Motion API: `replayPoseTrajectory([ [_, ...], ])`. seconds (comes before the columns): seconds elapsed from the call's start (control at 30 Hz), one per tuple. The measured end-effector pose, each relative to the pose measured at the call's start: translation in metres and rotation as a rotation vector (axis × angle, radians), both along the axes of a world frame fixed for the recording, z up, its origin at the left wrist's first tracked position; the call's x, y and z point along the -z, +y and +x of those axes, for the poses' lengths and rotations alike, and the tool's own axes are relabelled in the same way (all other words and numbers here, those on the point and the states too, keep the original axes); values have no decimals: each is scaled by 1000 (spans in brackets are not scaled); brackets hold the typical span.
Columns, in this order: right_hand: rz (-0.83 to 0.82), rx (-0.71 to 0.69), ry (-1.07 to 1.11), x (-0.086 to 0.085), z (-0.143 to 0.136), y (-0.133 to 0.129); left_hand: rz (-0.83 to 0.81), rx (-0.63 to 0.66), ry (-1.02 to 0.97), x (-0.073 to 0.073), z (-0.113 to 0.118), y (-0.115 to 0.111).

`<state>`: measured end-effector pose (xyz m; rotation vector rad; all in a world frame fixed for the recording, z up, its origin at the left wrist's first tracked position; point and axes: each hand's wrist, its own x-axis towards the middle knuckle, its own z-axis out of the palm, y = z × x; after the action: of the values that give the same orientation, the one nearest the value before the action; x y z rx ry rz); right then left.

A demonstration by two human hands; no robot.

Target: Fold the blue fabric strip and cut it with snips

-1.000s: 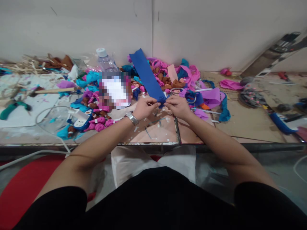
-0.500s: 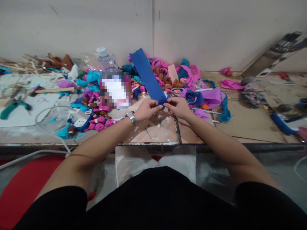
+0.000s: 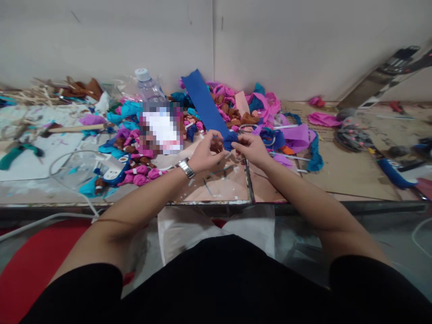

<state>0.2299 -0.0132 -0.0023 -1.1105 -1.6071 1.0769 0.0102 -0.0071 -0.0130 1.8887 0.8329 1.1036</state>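
A long dark blue strip [image 3: 205,104], apparently crepe paper, slants up from my hands toward the wall. Its lower end is gathered into a crumpled bunch [image 3: 230,140]. My right hand [image 3: 253,150] pinches this bunch from the right with thumb and fingertips. On the other side, my left hand [image 3: 206,153] has its fingers curled against the strip's lower edge, with the thumb reaching toward the bunch. A metal watch [image 3: 186,168] is on my left wrist. What lies inside the bunch is hidden.
Behind my hands lies a heap of pink, purple and brown paper pieces [image 3: 232,105]. A plastic bottle [image 3: 148,87] stands at the back. Left are a hammer [image 3: 74,128], green-handled pliers [image 3: 13,155] and a white cable [image 3: 72,186]. A pincushion-like pad [image 3: 353,135] sits right.
My left fingers have risen along the strip and spread from the thumb. The gathered bunch shows more between my hands, slightly higher. My right hand still pinches it.
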Motion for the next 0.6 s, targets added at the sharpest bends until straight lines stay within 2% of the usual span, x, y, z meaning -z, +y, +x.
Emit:
replayPoseTrajectory([
  [0.4,-120,-15,67,1,-2,-4,55,0,-13,-2,0,-3],
  [0.6,-75,-25,58,0,-3,-4,80,10,-22,-1,0,-2],
])
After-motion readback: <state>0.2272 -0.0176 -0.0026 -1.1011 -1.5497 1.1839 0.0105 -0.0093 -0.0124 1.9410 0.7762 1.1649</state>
